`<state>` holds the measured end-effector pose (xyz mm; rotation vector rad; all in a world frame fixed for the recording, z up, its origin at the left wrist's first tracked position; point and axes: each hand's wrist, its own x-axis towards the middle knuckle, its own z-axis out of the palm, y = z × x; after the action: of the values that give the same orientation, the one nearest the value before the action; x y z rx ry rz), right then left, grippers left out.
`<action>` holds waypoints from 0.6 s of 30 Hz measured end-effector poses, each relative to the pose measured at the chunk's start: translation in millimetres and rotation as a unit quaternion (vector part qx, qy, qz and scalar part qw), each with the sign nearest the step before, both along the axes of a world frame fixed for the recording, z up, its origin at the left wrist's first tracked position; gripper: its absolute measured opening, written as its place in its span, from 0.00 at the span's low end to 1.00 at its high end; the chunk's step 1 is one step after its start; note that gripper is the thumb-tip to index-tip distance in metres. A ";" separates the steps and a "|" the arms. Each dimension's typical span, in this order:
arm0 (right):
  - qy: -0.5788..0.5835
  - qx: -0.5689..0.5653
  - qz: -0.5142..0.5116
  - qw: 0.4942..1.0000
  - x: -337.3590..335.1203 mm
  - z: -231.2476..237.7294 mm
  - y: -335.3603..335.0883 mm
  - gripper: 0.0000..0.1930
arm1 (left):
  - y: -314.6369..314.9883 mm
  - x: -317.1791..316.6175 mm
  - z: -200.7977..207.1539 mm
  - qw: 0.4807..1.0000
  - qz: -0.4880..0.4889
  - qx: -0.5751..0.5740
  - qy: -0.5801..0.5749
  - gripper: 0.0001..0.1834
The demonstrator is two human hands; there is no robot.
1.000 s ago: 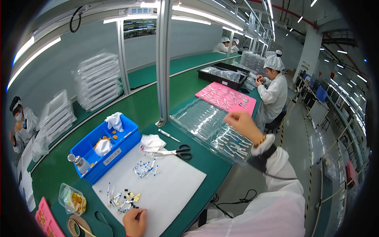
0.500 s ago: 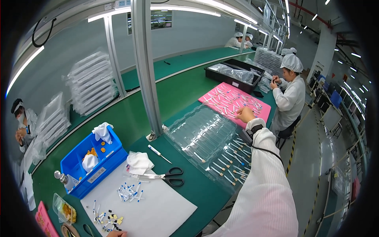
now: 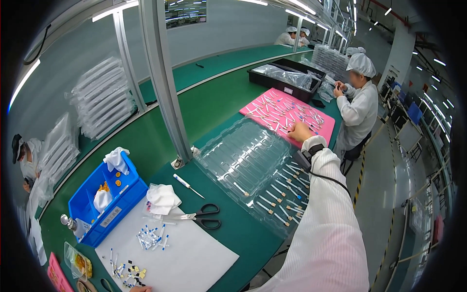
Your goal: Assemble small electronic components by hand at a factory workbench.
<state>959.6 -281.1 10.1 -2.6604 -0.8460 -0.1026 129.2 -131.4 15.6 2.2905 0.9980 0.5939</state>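
Note:
My right hand is stretched far out to the near edge of a pink mat strewn with several small thin parts; its fingers curl down onto them, and I cannot tell whether they hold one. A black band sits on that wrist. Between me and the mat lies a clear plastic blister tray with slim white-and-blue pieces in its right-hand slots. Only a sliver of my left hand shows at the lower edge, beside small yellow and black bits on a white sheet.
Black scissors, a white cloth, a thin tool and a blue bin sit on the green bench. An aluminium post rises behind. A co-worker in white sits at the right by a black tray.
My right arm has reached further forward, from over the clear tray to the pink mat. My view has swung forward and right, so my left hand has slid almost out of view.

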 end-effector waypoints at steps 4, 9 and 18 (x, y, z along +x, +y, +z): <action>-0.014 0.016 -0.006 1.000 -0.1 -2.1 -3.9 0.14 | -1.8 5.8 10.7 1.000 -0.005 -0.001 0.020 0.07; 0.020 0.059 -0.026 0.998 -8.3 3.7 -10.7 0.13 | -1.3 9.0 19.8 0.999 -0.006 -0.008 0.045 0.08; 0.276 0.141 0.079 0.947 -63.6 35.2 6.8 0.11 | -4.1 4.6 15.5 1.000 -0.003 -0.016 0.009 0.06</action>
<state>896.0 -274.3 45.3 -2.1694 -0.7749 0.5014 133.8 -135.5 31.1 2.2735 1.0028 0.5510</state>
